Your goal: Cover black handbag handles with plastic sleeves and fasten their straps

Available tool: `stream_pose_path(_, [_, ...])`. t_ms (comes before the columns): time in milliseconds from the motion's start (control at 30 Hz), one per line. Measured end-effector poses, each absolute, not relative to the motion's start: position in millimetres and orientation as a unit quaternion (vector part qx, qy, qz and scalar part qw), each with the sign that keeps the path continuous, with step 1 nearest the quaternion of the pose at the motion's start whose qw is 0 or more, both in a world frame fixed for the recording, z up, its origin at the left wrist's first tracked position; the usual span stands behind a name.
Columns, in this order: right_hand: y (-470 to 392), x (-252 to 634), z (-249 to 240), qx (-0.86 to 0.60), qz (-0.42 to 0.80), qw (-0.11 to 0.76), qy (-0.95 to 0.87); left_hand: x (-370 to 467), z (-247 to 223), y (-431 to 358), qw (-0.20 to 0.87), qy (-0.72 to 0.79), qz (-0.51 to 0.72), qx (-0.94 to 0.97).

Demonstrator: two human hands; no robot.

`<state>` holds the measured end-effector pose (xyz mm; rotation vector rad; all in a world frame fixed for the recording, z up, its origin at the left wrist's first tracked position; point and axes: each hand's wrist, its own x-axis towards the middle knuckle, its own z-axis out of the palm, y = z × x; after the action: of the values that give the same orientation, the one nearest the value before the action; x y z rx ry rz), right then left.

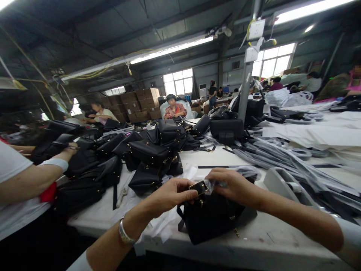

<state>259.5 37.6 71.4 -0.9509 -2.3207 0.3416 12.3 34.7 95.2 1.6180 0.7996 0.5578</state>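
A black handbag (210, 220) lies near the table's front edge, with a gold zip pull hanging from its lower side. My left hand (176, 194) pinches a gold-rimmed black strap tab (199, 187) between thumb and fingers, just above the bag. Close to the tab, my right hand (232, 186) is closed on a piece of clear plastic film (210, 185). More film bunches behind that hand. The fingertips of the right hand are partly hidden by the film.
A pile of black handbags (149, 152) covers the table ahead. Plastic-wrapped straps (270, 158) and a grey tape dispenser (284, 184) lie right, near a metal post (246, 88). At left, a co-worker's hand (72, 148) touches bags. Another person (175, 109) sits across the table.
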Motion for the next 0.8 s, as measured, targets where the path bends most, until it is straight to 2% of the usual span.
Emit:
stream_pose_path(167, [44, 264, 98, -0.322, -0.093, 0.373, -0.865, 28, 93, 36, 0.589, 0.35, 0.339, 0.645])
stream_pose_path(267, [31, 265, 90, -0.371, -0.126, 0.44, -0.808, 35, 85, 38, 0.584, 0.354, 0.399, 0.612])
stream_pose_path(333, [19, 261, 78, -0.427, -0.055, 0.488, -0.759, 36, 80, 39, 0.586, 0.356, 0.426, 0.59])
stream_pose_path(400, [9, 253, 65, -0.455, 0.11, 0.486, -0.738, 36, 76, 40, 0.59, 0.35, 0.435, 0.583])
stream_pose_path(500, [5, 237, 57, -0.398, 0.403, 0.467, -0.679, 38, 73, 40, 0.597, 0.338, 0.421, 0.594])
stream_pose_path(567, [8, 226, 60, -0.338, 0.528, 0.511, -0.588, 40, 72, 39, 0.593, 0.34, 0.41, 0.604])
stream_pose_path(667, [13, 214, 68, -0.3, 0.591, 0.572, -0.483, 43, 73, 35, 0.575, 0.341, 0.412, 0.619])
stream_pose_path(800, [12, 205, 76, -0.296, 0.605, 0.595, -0.439, 44, 79, 29, 0.558, 0.338, 0.433, 0.622])
